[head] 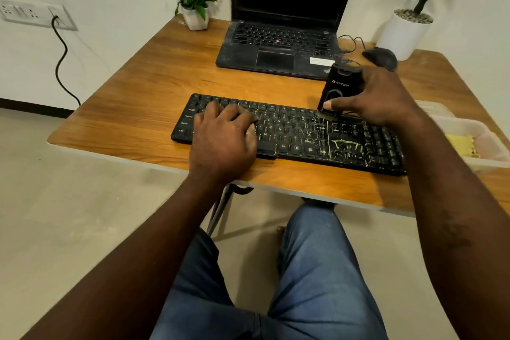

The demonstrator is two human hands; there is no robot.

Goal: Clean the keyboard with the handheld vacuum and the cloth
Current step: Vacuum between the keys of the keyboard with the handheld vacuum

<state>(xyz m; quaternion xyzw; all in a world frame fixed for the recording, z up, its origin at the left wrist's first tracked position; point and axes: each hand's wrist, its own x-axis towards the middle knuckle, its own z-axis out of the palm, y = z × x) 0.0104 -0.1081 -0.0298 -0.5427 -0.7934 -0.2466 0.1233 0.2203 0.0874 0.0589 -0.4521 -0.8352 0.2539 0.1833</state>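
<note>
A black keyboard (298,134) lies across the front of the wooden table (143,91), its right half streaked with pale dust. My right hand (378,96) grips a small black handheld vacuum (338,88) upright, its brush tip touching the keys near the upper middle-right. My left hand (225,138) rests on the left half of the keyboard, fingers loosely bent over the keys. A yellow cloth (463,145) lies in a clear plastic container (485,130) at the table's right edge.
An open black laptop (278,50) stands behind the keyboard. A black mouse (380,57) with its cable sits to the laptop's right. A small flower pot (196,16) and a white plant pot (404,33) stand at the back corners. A wall socket (33,12) holds a cable.
</note>
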